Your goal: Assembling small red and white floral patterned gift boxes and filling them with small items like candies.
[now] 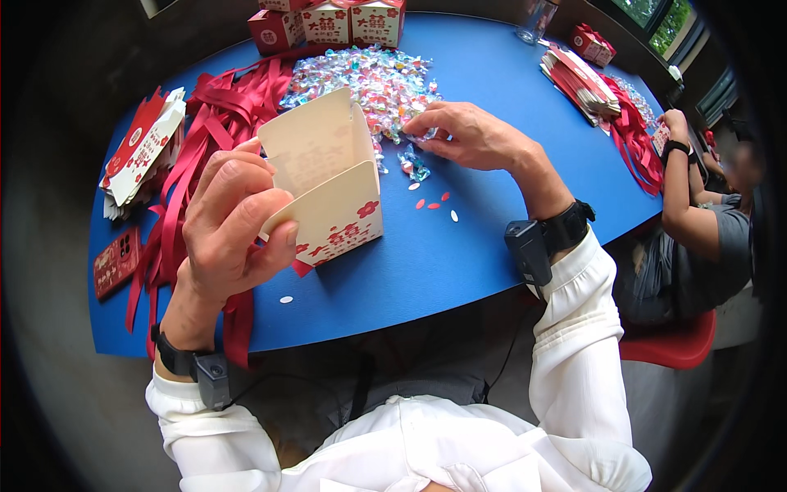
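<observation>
holding the open box (352, 215), the left hand (229, 221) pinches its near left edge between thumb and fingers. the box is over the table (492, 70), its mouth facing up and its near wall slanting away toward the right; whether its base touches the table cannot be told. just beyond the box, and spreading to its right, lies the heap of wrapped candies (352, 72). the right hand (479, 139) is to the right of the box and level with its mouth, so it is the nearer hand to the candies. its fingers curl inward, tips seemingly against the heap's edge; whether they pinch a candy cannot be told. a small clump of candies (415, 164) lies just right of the box. red ribbons (184, 168) lie left of it.
</observation>
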Demonstrator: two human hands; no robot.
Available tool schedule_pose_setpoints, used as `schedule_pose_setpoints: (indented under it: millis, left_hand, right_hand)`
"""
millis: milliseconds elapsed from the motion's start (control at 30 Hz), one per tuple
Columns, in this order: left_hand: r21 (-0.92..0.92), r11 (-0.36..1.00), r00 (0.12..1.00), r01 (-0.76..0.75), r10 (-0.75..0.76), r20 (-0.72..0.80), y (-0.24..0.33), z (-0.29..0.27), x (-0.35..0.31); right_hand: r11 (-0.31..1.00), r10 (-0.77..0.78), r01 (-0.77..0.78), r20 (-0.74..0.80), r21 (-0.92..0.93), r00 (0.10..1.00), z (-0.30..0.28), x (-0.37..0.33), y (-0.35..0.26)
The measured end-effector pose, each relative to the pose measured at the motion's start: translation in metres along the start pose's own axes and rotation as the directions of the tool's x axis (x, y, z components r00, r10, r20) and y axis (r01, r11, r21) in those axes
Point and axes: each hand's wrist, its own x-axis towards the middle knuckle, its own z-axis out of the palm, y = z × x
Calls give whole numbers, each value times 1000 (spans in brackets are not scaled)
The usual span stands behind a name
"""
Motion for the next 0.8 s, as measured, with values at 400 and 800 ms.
schedule_pose_setpoints:
  millis: [400, 800]
  left_hand:
    - [-10, 1000, 1000, -16, 16, -10, -1, -2, -2]
    - [-9, 1000, 1000, -16, 16, -7, -2, -1, -1]
  right_hand:
    - [987, 138, -149, -147, -64, 980, -6, 2, 2]
    - [977, 207, -206, 23, -59, 978, -3, 0, -3]
